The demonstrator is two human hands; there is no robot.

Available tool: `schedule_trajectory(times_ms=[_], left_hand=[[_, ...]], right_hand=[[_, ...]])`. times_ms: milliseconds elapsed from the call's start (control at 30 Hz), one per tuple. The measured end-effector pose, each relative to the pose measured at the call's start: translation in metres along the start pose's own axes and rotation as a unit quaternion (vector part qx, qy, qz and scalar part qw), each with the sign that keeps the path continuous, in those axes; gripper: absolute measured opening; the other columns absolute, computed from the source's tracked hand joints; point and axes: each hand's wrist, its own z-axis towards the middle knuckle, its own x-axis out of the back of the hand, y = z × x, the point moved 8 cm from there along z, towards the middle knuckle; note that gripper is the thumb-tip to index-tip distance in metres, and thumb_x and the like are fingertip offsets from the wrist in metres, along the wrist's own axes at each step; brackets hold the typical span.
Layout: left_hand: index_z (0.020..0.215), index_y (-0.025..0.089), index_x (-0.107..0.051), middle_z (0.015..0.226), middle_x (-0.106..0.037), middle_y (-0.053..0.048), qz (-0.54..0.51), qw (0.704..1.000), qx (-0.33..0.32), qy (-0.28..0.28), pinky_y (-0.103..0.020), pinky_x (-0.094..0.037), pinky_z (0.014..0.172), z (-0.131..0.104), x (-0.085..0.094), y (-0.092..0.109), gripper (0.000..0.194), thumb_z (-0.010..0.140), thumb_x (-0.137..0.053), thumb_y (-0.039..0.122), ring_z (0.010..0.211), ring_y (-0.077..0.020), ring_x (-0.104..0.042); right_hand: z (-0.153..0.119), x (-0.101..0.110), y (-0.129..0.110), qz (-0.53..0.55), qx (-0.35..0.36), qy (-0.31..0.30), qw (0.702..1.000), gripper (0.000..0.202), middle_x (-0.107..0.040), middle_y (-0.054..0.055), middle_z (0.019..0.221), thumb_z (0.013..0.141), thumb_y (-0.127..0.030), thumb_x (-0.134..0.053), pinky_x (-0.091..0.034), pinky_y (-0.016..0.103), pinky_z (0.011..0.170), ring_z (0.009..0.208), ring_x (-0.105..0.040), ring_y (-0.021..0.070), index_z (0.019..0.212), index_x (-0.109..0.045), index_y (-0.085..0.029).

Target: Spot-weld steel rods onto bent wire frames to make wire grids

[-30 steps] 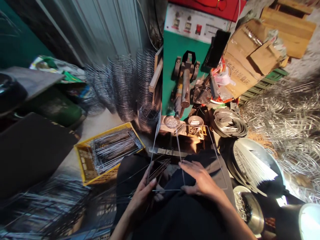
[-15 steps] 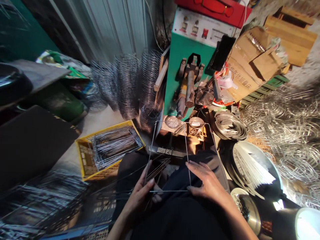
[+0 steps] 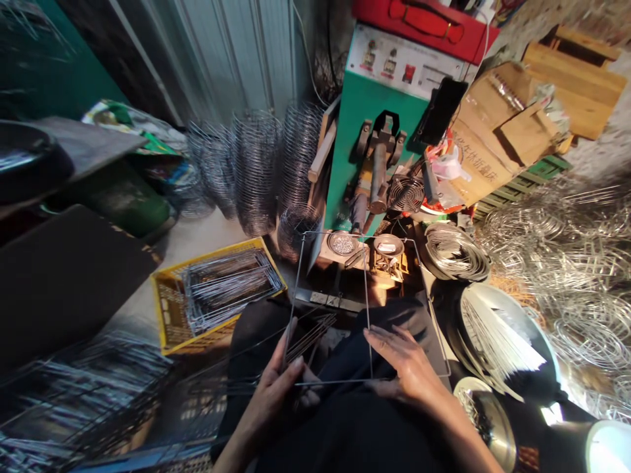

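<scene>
A thin rectangular wire frame [image 3: 367,289] with a middle bar spans both my hands over my lap. Its far edge reaches the small ledge of the green welding-type machine [image 3: 351,131], close to its electrodes. My left hand [image 3: 276,384] is closed around the frame's left side near the close corner. Several loose wire rods [image 3: 315,335] slant up from the same hand; the fingers beneath are partly hidden. My right hand [image 3: 407,368] grips the frame with fingers by the middle bar and thumb at the near edge. A round dish of small metal bits [image 3: 342,243] sits on the ledge.
A yellow crate [image 3: 170,322] of wire pieces stands left, with stacked wire coils [image 3: 256,171] behind it. To the right are a basin [image 3: 532,315] holding straight rods, wire rings [image 3: 591,263] and a cardboard box [image 3: 493,144]. More wire frames [image 3: 98,387] lie lower left.
The view has shifted slightly, so the machine appears a little lower and further right. The frame's far edge has moved slightly left and up against the ledge. Both hands keep their hold.
</scene>
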Motion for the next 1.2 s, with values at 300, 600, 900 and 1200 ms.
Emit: schedule_trajectory(times_ms=[300,600,900,1200], left_hand=[[0.159,0.029,0.0,0.058,-0.066,0.001,-0.023,1.0,-0.008,-0.003,-0.021,-0.049,0.048,0.009,0.0,-0.003,0.099,0.088,-0.068,0.041,0.046,-0.0155,-0.061],[0.158,0.033,0.001,0.063,-0.069,-0.001,-0.01,1.0,0.002,0.002,-0.024,-0.05,0.047,0.006,0.001,-0.003,0.098,0.088,-0.067,0.041,0.047,-0.0177,-0.064],[0.158,0.034,-0.001,0.065,-0.07,-0.002,0.029,0.999,0.024,0.013,-0.022,-0.047,0.045,0.006,-0.001,0.0,0.091,0.091,-0.062,0.042,0.049,-0.0184,-0.065],[0.158,0.032,0.004,0.066,-0.071,-0.004,0.033,0.999,0.02,0.0,-0.024,-0.049,0.047,0.008,0.004,-0.009,0.094,0.092,-0.061,0.043,0.048,-0.0193,-0.065]], right_hand=[[0.007,0.001,0.005,0.011,0.002,0.01,1.0,0.082,-0.052,0.017,0.144,0.08,-0.051,-0.075,-0.037,0.056,0.111,0.132,-0.052,0.0331,0.15,-0.044,-0.022],[0.002,-0.001,0.006,0.033,0.017,0.027,0.999,0.088,-0.052,0.015,0.146,0.079,-0.056,-0.074,-0.035,0.055,0.112,0.134,-0.051,0.032,0.153,-0.039,-0.024],[0.002,-0.003,0.006,0.042,0.026,0.039,0.998,0.078,-0.054,0.013,0.144,0.084,-0.05,-0.071,-0.033,0.054,0.114,0.134,-0.051,0.0287,0.151,-0.04,-0.025],[-0.003,-0.003,0.003,0.023,0.079,0.065,0.995,0.082,-0.052,0.015,0.145,0.089,-0.053,-0.065,-0.035,0.052,0.113,0.136,-0.048,0.03,0.156,-0.031,-0.021]])
